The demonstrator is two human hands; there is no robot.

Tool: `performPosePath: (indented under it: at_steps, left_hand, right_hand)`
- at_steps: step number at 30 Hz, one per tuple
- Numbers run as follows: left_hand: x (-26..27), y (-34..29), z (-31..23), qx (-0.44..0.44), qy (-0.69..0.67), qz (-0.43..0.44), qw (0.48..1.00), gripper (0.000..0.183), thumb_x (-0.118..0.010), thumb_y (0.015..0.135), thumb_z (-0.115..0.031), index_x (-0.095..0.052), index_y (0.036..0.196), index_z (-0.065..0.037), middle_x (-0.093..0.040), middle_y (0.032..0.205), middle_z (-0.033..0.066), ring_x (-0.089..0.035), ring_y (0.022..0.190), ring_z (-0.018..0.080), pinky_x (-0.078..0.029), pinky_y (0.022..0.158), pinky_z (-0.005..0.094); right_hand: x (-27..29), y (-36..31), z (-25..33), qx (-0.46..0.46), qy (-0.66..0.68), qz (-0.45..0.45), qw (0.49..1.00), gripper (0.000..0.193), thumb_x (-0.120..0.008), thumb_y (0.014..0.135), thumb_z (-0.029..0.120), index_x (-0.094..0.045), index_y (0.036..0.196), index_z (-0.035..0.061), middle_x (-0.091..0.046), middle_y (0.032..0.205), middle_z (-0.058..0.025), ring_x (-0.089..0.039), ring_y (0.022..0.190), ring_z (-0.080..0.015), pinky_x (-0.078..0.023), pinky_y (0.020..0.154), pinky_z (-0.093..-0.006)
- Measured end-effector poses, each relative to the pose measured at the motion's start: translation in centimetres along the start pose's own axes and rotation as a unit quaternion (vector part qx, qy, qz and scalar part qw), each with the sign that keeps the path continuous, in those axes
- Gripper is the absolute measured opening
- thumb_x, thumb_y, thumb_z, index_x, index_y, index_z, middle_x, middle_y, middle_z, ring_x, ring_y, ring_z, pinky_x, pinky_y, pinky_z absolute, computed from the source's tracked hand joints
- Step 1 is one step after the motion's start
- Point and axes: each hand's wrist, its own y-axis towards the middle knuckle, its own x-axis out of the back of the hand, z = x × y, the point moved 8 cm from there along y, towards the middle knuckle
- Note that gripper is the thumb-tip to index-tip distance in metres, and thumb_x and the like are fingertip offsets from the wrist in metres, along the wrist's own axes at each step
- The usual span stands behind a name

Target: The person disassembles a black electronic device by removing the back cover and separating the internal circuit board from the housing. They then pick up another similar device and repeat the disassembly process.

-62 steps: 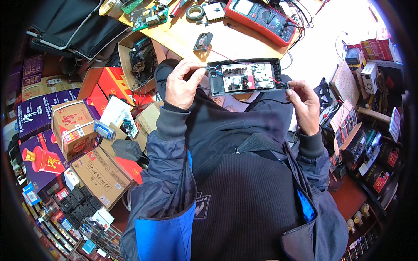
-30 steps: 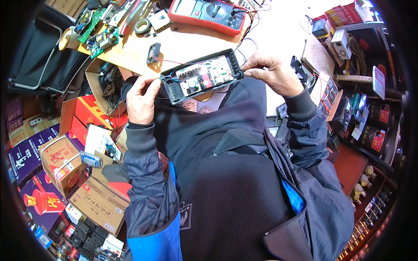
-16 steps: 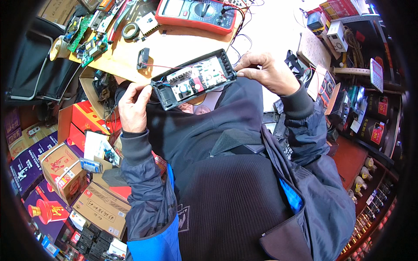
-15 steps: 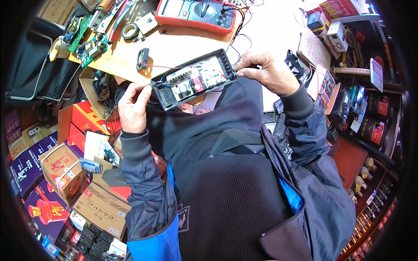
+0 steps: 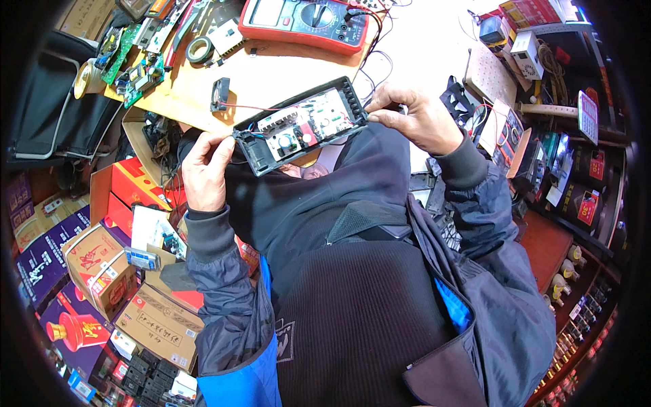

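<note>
Between my two hands a black plastic case [image 5: 256,154] is held tilted above my lap, its open side facing up. Inside it lies a pale circuit board [image 5: 313,124] with metal heat sinks, round capacitors and a red part. My left hand [image 5: 205,171] pinches the case's left end between thumb and fingers. The right end's corner is gripped by my right hand [image 5: 419,119], with thumb and forefinger together. From the case a thin red wire runs to a small black fan [image 5: 220,94] standing at the table's front edge.
On the table [image 5: 285,68] are a red multimeter [image 5: 305,24] with black leads, a roll of tape [image 5: 199,50] and several loose circuit boards [image 5: 144,79]. Cardboard boxes [image 5: 159,325] are stacked at the lower left. Shelves with parts [image 5: 576,305] line the right side.
Both hands keep their hold on the black case, which stays in nearly the same place. The left hand and the case's left end have shifted very slightly.
</note>
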Motion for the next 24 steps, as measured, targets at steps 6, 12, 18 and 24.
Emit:
performPosePath:
  at_steps: [6, 12, 18, 24]
  left_hand:
    - [-0.1, 0.5, 0.0, -0.003, -0.001, 0.004, 1.0, 0.009, -0.069, 0.102, -0.007, -0.072, 0.106, 0.0, -0.064, 0.093, -0.004, -0.054, 0.081, 0.0044, -0.044, 0.074, 0.0209]
    - [-0.3, 0.4, 0.4, -0.013, 0.004, -0.007, 1.0, 0.012, -0.066, 0.104, -0.009, -0.071, 0.111, 0.0, -0.067, 0.094, -0.0012, -0.058, 0.084, 0.0065, -0.048, 0.08, 0.0234]
    - [-0.7, 0.9, 0.6, 0.001, -0.026, -0.03, 0.999, 0.015, -0.071, 0.104, -0.018, -0.073, 0.106, -0.002, -0.07, 0.094, -0.001, -0.063, 0.084, 0.0065, -0.051, 0.08, 0.0244]
    - [-0.8, 0.7, 0.3, 0.024, -0.041, -0.042, 0.998, 0.017, -0.077, 0.099, -0.016, -0.072, 0.102, 0.0, -0.068, 0.088, -0.0015, -0.058, 0.079, 0.0056, -0.048, 0.074, 0.0222]
  right_hand:
    - [-0.1, 0.6, -0.5, -0.03, 0.036, 0.051, 0.998, 0.014, -0.072, 0.099, 0.011, -0.077, 0.108, 0.0009, -0.075, 0.098, -0.0073, -0.068, 0.094, -0.013, -0.055, 0.088, -0.0286]
    - [-0.7, 0.2, -1.2, -0.059, 0.149, 0.041, 0.986, 0.026, -0.075, 0.1, 0.015, -0.07, 0.121, 0.0014, -0.073, 0.105, -0.0057, -0.068, 0.1, -0.0129, -0.056, 0.091, -0.0303]
    - [-2.8, 0.5, -2.9, -0.131, 0.242, 0.047, 0.96, 0.029, -0.076, 0.099, 0.019, -0.063, 0.119, 0.0026, -0.069, 0.102, -0.0043, -0.066, 0.095, -0.011, -0.054, 0.088, -0.0278]
    - [-3.5, 0.5, -3.3, -0.19, 0.295, 0.047, 0.935, 0.032, -0.079, 0.097, 0.025, -0.062, 0.115, 0.0052, -0.067, 0.098, -0.002, -0.065, 0.09, -0.0107, -0.055, 0.083, -0.0272]
